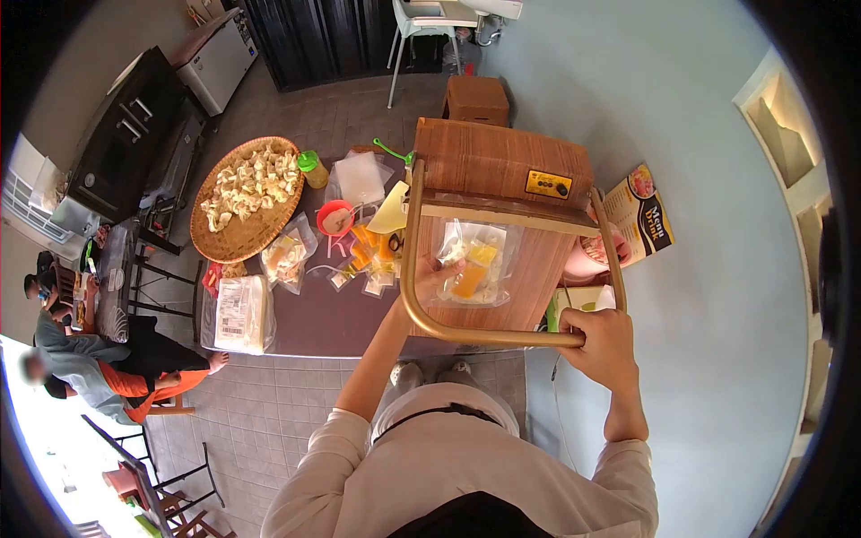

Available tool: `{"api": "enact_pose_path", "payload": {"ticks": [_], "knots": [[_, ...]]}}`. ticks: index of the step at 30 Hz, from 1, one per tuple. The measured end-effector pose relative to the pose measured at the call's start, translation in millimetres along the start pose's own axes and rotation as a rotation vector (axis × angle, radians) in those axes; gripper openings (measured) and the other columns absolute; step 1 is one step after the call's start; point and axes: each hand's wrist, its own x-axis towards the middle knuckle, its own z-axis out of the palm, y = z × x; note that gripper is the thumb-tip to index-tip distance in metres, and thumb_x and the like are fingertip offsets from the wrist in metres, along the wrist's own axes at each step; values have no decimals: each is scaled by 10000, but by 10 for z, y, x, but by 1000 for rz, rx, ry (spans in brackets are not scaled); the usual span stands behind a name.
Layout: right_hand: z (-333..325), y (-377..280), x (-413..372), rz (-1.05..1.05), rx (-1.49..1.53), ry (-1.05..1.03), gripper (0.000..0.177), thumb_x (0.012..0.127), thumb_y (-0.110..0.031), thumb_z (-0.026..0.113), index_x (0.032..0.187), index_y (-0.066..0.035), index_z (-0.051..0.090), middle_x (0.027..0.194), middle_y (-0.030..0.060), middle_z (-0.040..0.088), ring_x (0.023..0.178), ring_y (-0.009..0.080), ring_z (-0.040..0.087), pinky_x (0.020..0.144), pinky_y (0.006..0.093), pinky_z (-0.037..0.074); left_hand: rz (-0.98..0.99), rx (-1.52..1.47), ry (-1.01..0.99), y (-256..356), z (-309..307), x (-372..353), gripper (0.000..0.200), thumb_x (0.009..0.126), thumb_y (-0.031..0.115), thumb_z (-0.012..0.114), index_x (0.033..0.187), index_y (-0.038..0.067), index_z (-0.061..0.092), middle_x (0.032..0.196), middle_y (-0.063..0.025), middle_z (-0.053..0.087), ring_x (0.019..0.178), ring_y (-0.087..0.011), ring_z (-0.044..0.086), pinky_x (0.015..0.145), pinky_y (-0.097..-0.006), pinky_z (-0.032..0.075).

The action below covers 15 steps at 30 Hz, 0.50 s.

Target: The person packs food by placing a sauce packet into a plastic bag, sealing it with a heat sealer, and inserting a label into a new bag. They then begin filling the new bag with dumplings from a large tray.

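Observation:
A wood-grain bag sealer with a small control panel stands on the right part of the table. My right hand is wrapped round the front right corner of its gold handle bar. A clear plastic bag lies flat on the sealer's wooden bed, with pale food and yellow and orange sachets inside. Reaching under the handle frame, my left hand pinches the bag's left edge, thumb on top. The fingers beneath are partly hidden.
Left on the brown table are a woven tray of pale dumplings, a red bowl, orange sachets, a filled bag and labelled packs. A menu stands by the wall. Seated people are at far left.

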Motion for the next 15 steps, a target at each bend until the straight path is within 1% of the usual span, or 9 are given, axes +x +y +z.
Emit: {"api": "enact_pose_path", "payload": {"ticks": [1, 3, 4, 6, 7, 9, 13, 15], "knots": [[3, -2, 1, -2, 0, -1, 204, 623, -205, 670, 582, -100, 501, 457, 61, 485, 421, 259, 482, 411, 340, 341, 1, -1, 2, -7, -15, 4, 307, 775, 195, 663, 983, -14, 575, 842, -22, 596, 743, -83, 521, 655, -244, 416], [8, -4, -8, 7, -16, -13, 236, 642, -253, 686, 578, -106, 512, 443, 48, 475, 408, 245, 475, 411, 327, 337, -83, 43, -1, -37, -52, 20, 336, 767, 200, 672, 1005, -12, 565, 882, -34, 597, 787, -91, 528, 698, -249, 417], [-12, -15, -11, 7, -16, -13, 236, 642, -253, 686, 578, -106, 512, 443, 48, 475, 408, 245, 475, 411, 327, 337, -84, 43, -1, -55, -63, 29, 336, 767, 200, 672, 1005, -12, 565, 882, -34, 597, 787, -91, 528, 698, -249, 417], [-70, -47, -15, -53, 22, -47, 279, 660, -328, 694, 583, -113, 533, 428, 31, 466, 391, 227, 466, 408, 313, 330, -92, 10, -27, -57, -71, 39, 364, 763, 207, 676, 1026, -13, 553, 904, -39, 595, 803, -92, 530, 709, -246, 418], [-67, -47, -13, -52, 22, -47, 279, 660, -328, 694, 583, -113, 533, 428, 31, 466, 391, 227, 466, 408, 313, 330, -92, 10, -28, -51, -48, 39, 364, 763, 207, 676, 1026, -13, 553, 904, -39, 595, 803, -92, 530, 709, -246, 418], [-62, -46, -13, -85, 23, 0, 336, 629, -371, 725, 575, -99, 536, 403, 18, 428, 374, 201, 422, 410, 300, 298, 46, -51, 15, -11, 39, 31, 376, 769, 212, 671, 1046, -9, 544, 898, -33, 594, 786, -87, 527, 683, -237, 421], [-93, -56, -6, -79, 39, 0, 344, 626, -382, 723, 574, -99, 534, 407, 18, 432, 368, 203, 411, 413, 302, 293, -18, -86, -22, 102, 106, 29, 366, 777, 213, 662, 1051, 0, 545, 879, -20, 595, 762, -79, 524, 653, -233, 423], [-116, -58, 3, -76, 58, 0, 348, 627, -385, 721, 574, -96, 535, 409, 18, 434, 368, 204, 411, 413, 302, 294, -45, 4, -26, 67, 79, 69, 350, 786, 210, 652, 1050, 6, 550, 877, -14, 594, 755, -75, 526, 646, -229, 427]]}}
